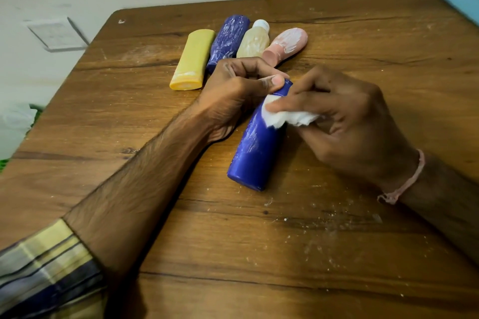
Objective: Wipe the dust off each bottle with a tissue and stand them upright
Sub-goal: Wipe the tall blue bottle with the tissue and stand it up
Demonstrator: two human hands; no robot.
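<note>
Centre frame: a blue bottle point(255, 147), faintly streaked white, under a white tissue point(287, 118). Above: a yellow bottle point(193, 59), white-streaked navy bottle point(229, 39), beige bottle point(252, 43), pink bottle point(287, 43). Brown wood-grain table point(259, 241). Lower left, a yellow-and-navy striped sleeve point(44, 264).

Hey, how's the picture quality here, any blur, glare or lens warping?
Head view: the wide lens bows the table edges; light is soft and even, no hard glare, only a faint shadow under the left forearm; the near blue bottle and tissue look sharp, the striped sleeve in the near corner is smeared.
</note>
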